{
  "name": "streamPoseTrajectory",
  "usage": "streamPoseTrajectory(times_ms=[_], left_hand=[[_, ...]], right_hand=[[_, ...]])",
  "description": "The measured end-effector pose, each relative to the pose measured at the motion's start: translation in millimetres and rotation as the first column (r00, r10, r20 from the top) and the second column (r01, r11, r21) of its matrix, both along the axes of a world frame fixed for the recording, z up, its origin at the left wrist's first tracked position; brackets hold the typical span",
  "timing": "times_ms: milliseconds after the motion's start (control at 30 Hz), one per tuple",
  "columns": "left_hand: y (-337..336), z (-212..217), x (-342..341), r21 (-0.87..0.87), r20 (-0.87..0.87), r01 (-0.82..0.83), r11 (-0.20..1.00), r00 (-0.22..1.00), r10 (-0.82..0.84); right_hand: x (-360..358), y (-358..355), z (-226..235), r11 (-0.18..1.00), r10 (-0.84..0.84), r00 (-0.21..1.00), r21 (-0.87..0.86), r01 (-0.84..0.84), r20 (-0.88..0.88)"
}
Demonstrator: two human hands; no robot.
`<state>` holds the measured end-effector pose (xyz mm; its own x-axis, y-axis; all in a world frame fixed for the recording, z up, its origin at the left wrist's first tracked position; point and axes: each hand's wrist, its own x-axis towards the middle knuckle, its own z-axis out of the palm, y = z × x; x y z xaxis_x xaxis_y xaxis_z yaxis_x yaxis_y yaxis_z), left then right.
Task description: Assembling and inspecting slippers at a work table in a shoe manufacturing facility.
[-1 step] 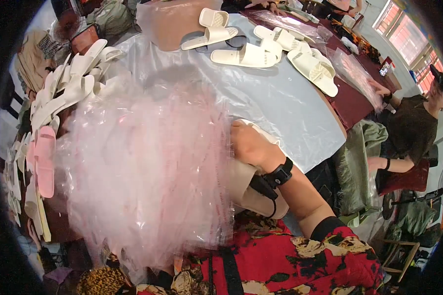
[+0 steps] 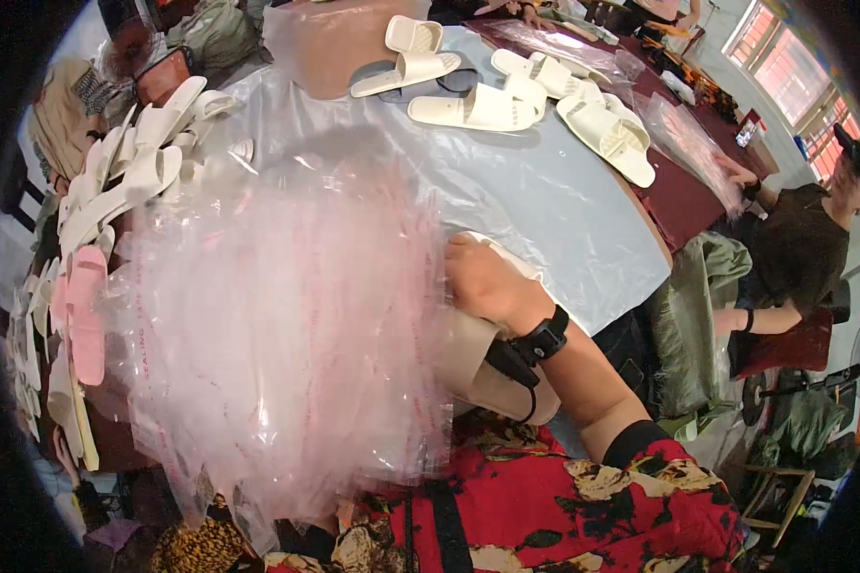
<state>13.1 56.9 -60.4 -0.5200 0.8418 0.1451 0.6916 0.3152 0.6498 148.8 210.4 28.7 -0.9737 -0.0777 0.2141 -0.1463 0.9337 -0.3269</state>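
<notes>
A large loose stack of clear plastic bags (image 2: pixel 277 325) with pinkish-red printed edges fills the left middle, smeared by motion. My left hand is hidden behind it. My right hand (image 2: pixel 487 277), a black band on its wrist, is at the stack's right edge with its fingers curled; what they grip is hidden. Under that wrist lies a cream slipper (image 2: pixel 497 387), partly covered by the bags and a small black device with a cable. Just beyond the hand, a white edge shows on the table.
Cream slippers (image 2: pixel 124 186) crowd the table's left side, with a pink slipper (image 2: pixel 88 315) among them. More cream slippers (image 2: pixel 473 112) lie at the back of the plastic-covered table (image 2: pixel 573 210). A co-worker (image 2: pixel 803 248) handles clear bags at the right. A green sack (image 2: pixel 688 325) stands nearby.
The bag stack has shifted slightly, and a white slipper edge shows above it at the upper left. My right hand has barely moved.
</notes>
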Motion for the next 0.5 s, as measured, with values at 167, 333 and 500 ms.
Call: streamPoseTrajectory(times_ms=[167,333,500], left_hand=[[-1.7,-9.8,5.0,0.007,0.048,-0.004,1.000,0.999,0.004],[-6.2,-20.0,4.9,0.002,0.089,-0.003,1.000,0.996,0.003],[-2.9,-29.3,10.7,0.005,0.136,0.011,1.000,0.991,-0.011]], right_hand=[[0.9,4.6,-5.2,0.994,-0.036,0.993,-0.111,0.023,-0.108],[2.2,1.0,4.0,0.951,-0.244,0.921,-0.260,0.165,-0.305],[10.2,5.6,8.1,0.888,-0.428,0.814,-0.352,0.297,-0.393]])
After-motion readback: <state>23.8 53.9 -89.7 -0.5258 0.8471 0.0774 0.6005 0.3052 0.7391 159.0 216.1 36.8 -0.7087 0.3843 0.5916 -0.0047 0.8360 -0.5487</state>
